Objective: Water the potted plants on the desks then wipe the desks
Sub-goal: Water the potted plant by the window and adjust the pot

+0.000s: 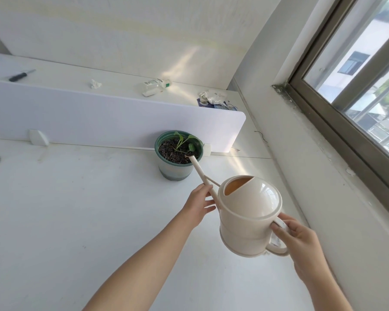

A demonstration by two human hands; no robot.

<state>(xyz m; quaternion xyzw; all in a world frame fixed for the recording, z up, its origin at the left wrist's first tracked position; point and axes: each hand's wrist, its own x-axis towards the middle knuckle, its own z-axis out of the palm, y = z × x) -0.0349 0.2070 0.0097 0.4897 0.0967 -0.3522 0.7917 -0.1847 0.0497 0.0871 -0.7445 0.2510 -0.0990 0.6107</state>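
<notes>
Clearly the right hand (301,241) is wrapped round the handle of the cream watering can (249,216), while the left hand (198,204) pinches its thin spout, whose tip hangs over the potted plant (177,153). Rigid, light plastic; any water would make it front-heavy.

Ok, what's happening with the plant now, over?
Right hand on watering can handle, left hand steadying spout. Spout tip over potted plant soil. Nothing in the way.
</notes>
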